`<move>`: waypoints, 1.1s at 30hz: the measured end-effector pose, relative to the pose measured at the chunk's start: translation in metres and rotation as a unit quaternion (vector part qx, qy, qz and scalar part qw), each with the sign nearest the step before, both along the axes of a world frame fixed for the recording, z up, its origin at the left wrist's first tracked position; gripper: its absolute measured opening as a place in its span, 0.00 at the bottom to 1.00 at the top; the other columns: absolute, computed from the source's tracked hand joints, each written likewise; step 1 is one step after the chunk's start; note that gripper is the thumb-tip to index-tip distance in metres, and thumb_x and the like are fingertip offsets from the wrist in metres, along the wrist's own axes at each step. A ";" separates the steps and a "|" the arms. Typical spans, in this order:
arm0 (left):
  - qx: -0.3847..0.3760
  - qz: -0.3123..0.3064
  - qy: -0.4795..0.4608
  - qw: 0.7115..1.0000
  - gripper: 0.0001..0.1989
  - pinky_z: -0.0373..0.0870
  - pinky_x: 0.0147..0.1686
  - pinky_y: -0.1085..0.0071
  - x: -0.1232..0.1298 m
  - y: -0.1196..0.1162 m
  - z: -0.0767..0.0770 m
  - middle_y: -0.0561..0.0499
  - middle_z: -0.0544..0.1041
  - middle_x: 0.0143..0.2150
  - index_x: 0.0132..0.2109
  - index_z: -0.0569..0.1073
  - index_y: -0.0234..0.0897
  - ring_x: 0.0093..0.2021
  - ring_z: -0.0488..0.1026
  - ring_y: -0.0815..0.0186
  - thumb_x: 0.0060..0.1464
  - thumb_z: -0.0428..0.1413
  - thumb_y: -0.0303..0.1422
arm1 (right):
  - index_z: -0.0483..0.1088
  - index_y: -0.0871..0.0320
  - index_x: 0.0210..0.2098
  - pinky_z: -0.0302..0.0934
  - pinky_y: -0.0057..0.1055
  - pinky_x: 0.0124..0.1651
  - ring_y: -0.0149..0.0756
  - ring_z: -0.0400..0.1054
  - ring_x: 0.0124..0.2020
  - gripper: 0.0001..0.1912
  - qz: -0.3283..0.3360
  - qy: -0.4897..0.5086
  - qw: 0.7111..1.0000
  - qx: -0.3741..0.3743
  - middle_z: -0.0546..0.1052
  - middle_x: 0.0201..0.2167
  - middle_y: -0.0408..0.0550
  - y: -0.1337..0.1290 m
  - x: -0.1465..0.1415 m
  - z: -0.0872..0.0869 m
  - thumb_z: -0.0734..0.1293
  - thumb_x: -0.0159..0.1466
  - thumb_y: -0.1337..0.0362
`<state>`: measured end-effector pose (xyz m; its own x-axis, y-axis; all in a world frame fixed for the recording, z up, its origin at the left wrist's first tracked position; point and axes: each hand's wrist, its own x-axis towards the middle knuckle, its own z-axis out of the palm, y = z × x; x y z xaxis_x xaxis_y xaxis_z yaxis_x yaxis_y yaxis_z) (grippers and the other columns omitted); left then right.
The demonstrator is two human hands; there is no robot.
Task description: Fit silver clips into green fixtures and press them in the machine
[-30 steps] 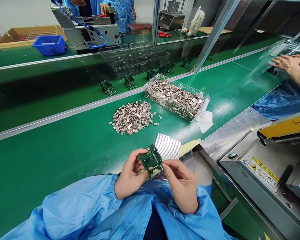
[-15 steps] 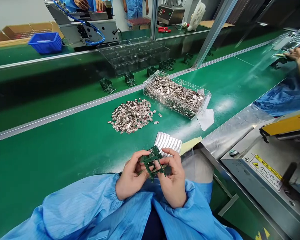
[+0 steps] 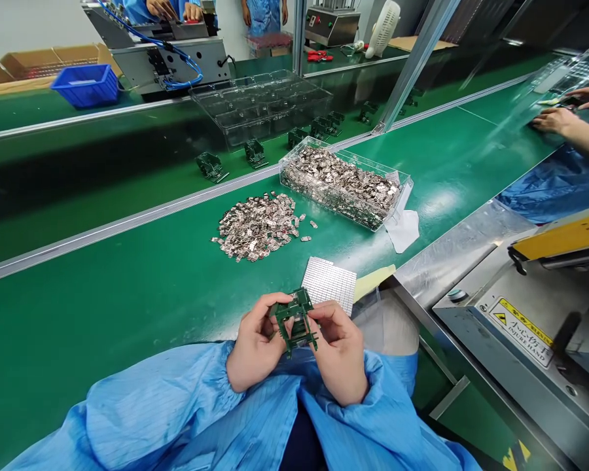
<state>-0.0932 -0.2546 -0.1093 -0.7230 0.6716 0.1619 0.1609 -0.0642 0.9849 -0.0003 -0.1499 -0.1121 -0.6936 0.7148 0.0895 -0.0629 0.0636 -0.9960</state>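
Observation:
A green circuit-board assembly point(image 3: 294, 318) is held up over the bench's front edge, close to my body. My left hand point(image 3: 258, 343) grips its left side, thumb low and index finger along the top. On its right side, the thumb and fingers of my right hand point(image 3: 339, 350) close on the edge. Just behind lies a white gridded sheet of small pieces point(image 3: 328, 282), partly over a pale yellow sheet point(image 3: 374, 282). Farther back are a loose pile of small metal parts point(image 3: 258, 226) and a clear plastic box point(image 3: 406, 196) full of similar parts.
Several green assemblies point(image 3: 210, 167) stand along the back beyond a metal rail point(image 3: 127, 226), near a clear tray point(image 3: 269, 104). At right is a machine with a yellow bar point(image 3: 564, 239). Another person's hands point(image 3: 559, 121) work at the far right.
My right fingers have drawn in and down against the board assembly, which has turned slightly and shifted left. At the far right, the other person's hands have moved, and both now show.

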 end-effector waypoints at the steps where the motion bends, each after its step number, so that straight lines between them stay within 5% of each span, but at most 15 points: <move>1: -0.003 0.002 -0.003 1.000 0.11 0.67 0.24 0.81 0.000 0.000 0.001 0.55 0.73 0.28 0.48 0.70 0.38 0.24 0.70 0.74 0.57 0.57 0.29 | 0.71 0.57 0.31 0.64 0.30 0.34 0.35 0.68 0.33 0.03 -0.001 0.002 1.000 -0.011 0.72 0.30 0.46 0.000 0.000 0.000 0.68 0.61 0.66; 7: -0.021 0.001 -0.002 1.000 0.12 0.68 0.26 0.81 0.006 -0.002 0.000 0.54 0.76 0.31 0.47 0.71 0.39 0.27 0.71 0.73 0.55 0.58 0.27 | 0.70 0.57 0.28 0.63 0.29 0.32 0.34 0.66 0.29 0.07 -0.011 -0.005 0.997 -0.077 0.71 0.27 0.45 -0.007 0.004 0.000 0.71 0.59 0.62; 13: -0.045 -0.042 0.017 0.998 0.11 0.69 0.26 0.80 0.010 -0.001 0.008 0.53 0.76 0.32 0.46 0.72 0.37 0.27 0.71 0.73 0.55 0.58 0.29 | 0.70 0.56 0.34 0.63 0.27 0.31 0.33 0.67 0.28 0.11 -0.049 -0.002 0.997 -0.067 0.73 0.28 0.45 0.001 0.036 -0.007 0.69 0.63 0.55; 17: -0.025 -0.011 0.040 0.999 0.11 0.71 0.29 0.78 -0.004 0.027 0.013 0.51 0.76 0.33 0.45 0.72 0.36 0.28 0.72 0.71 0.54 0.59 0.32 | 0.72 0.58 0.33 0.63 0.29 0.31 0.35 0.67 0.28 0.20 -0.126 -0.072 0.989 -0.039 0.75 0.27 0.47 0.036 0.054 -0.033 0.65 0.65 0.46; 24: 0.039 -0.099 -0.032 0.994 0.23 0.75 0.38 0.71 -0.018 0.104 -0.007 0.50 0.77 0.36 0.45 0.70 0.36 0.35 0.76 0.66 0.45 0.67 0.40 | 0.70 0.58 0.24 0.63 0.29 0.26 0.33 0.64 0.21 0.26 -0.036 -0.047 0.997 -0.047 0.70 0.18 0.43 0.051 0.038 -0.057 0.64 0.62 0.40; 33: 0.046 -0.060 -0.052 0.996 0.22 0.74 0.40 0.73 -0.013 0.108 -0.022 0.50 0.77 0.38 0.47 0.70 0.36 0.38 0.76 0.68 0.46 0.67 0.38 | 0.72 0.58 0.29 0.62 0.27 0.25 0.32 0.66 0.21 0.19 -0.048 -0.013 0.999 -0.010 0.71 0.20 0.43 0.037 0.039 -0.067 0.63 0.67 0.51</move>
